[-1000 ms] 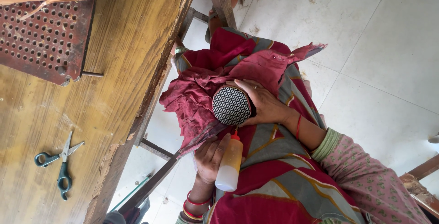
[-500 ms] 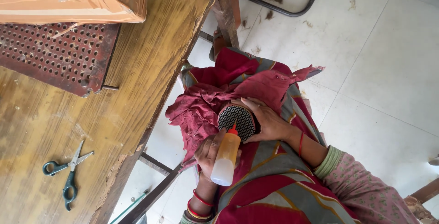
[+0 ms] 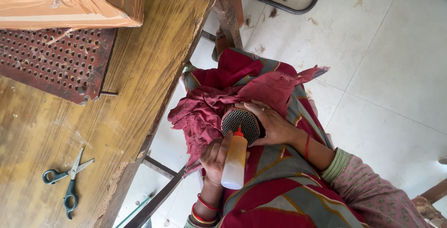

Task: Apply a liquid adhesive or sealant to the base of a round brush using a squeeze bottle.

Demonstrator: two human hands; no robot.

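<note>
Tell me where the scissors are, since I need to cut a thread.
In the head view, the green-handled scissors lie at lower left on the wooden table, below the perforated metal plate.

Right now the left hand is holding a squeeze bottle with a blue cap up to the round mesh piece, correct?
Not quite. In the head view the squeeze bottle in the left hand has a red cap, not blue. Its tip does meet the round mesh piece, which the right hand holds.

Worn wooden table (image 3: 139,93), green-handled scissors (image 3: 65,184) lying on it, red perforated metal plate (image 3: 51,63), taped cardboard box (image 3: 74,0) at its far edge
</note>
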